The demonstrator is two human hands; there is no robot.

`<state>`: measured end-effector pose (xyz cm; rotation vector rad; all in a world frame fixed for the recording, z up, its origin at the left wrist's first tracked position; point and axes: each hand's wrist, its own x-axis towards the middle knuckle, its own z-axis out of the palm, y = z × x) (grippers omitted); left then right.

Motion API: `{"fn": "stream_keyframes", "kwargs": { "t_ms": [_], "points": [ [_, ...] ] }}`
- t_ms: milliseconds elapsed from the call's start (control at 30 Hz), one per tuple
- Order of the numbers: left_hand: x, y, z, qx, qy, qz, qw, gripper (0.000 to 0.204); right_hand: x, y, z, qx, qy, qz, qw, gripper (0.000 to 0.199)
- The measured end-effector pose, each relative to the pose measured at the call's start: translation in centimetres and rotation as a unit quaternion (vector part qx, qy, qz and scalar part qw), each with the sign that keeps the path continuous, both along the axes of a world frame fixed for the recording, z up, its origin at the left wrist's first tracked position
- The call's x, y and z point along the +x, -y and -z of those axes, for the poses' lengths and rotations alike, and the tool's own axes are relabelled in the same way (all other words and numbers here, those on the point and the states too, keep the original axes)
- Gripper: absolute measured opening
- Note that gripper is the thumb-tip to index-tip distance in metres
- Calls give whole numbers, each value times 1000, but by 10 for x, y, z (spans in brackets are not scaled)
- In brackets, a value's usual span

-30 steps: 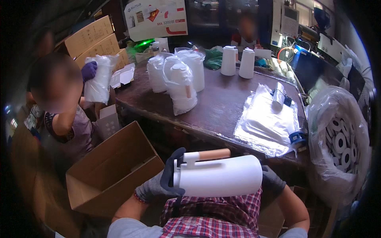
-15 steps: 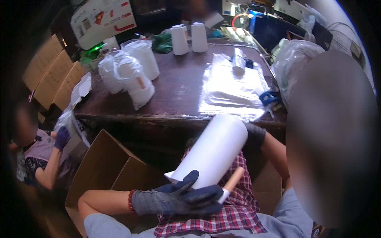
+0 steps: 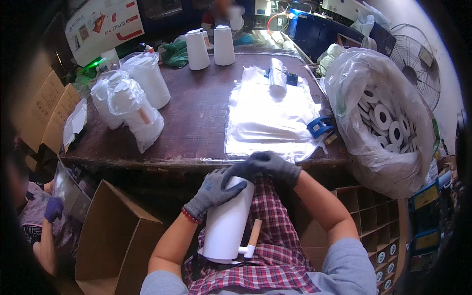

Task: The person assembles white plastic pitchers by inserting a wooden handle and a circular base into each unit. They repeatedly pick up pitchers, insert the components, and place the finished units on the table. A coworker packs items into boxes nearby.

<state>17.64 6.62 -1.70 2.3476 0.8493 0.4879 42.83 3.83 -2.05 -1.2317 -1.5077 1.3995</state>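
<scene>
Clock: 12 points away from the wearer, read from the held jug.
Jug: white, tilted over the apron, base toward 1 o'clock; its tan-gripped handle sits at 4 o'clock.
Bagged jugs: 3 seen in clear plastic on the table, at 11 o'clock; these look done.
Bare jugs: 2 upright at 12 o'clock, no plastic on them.
Left to do, by judgement: the held jug is bare too, so bagging looks undone on 3.
Sheets: a flat, shiny clear pile at 1 o'clock, apart from both hands.
Carton: open, at 9 o'clock; contents hidden.
Left hand: gloved, half open, thumb and fingers wrapped over the jug near its base.
Right hand: gloved, fingers bent, at the base end beside the left fingers; cannot tell whether it pinches anything.
</scene>
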Motion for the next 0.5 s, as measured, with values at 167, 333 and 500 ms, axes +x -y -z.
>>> {"fn": "stream_keyframes", "kwargs": {
  "t_ms": [167, 333, 500],
  "points": [
    [-15, 4, 5, 17, 77, -80, 994, 42, 92, -40, -18, 375, 408, 257, 792, 30],
    [-18, -1, 7, 13, 97, -142, 985, 31, 145, -62, 45, 218, 370, 338, 837, 35],
    [-28, -21, 12, -137, 94, -118, 979, 32, 94, -65, 45, 158, 64, 361, 917, 28]
  ]
}}
